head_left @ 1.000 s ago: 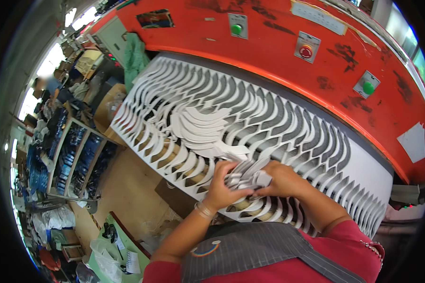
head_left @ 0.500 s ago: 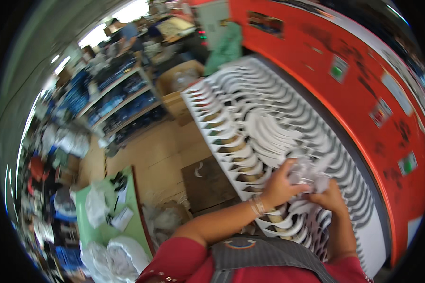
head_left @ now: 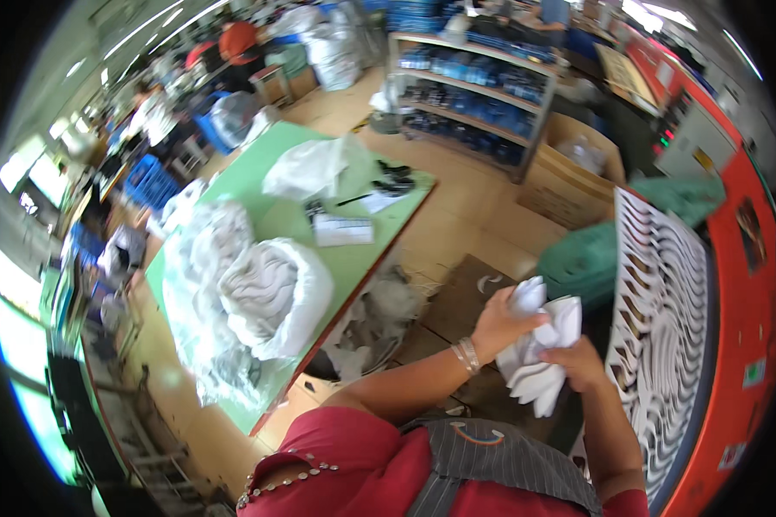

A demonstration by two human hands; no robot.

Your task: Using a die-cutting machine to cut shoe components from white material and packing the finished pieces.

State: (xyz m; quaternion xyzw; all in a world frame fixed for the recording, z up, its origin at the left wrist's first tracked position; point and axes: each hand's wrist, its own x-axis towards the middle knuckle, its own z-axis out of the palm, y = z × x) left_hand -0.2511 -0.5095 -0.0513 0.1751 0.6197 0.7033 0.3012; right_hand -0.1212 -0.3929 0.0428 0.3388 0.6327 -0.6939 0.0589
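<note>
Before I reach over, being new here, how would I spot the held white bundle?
Find the red machine at the picture's right edge, then the wavy-cut white sheet beside it. Just left of that sheet, between the left hand and right hand, is the white bundle. Unlike the pieces lying on the sheet, it is gripped in a fanned clump.

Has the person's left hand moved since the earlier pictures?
Yes. Judged against the cut white sheet, the left hand has moved leftward off it, toward the green table; earlier it was above the sheet.
</note>
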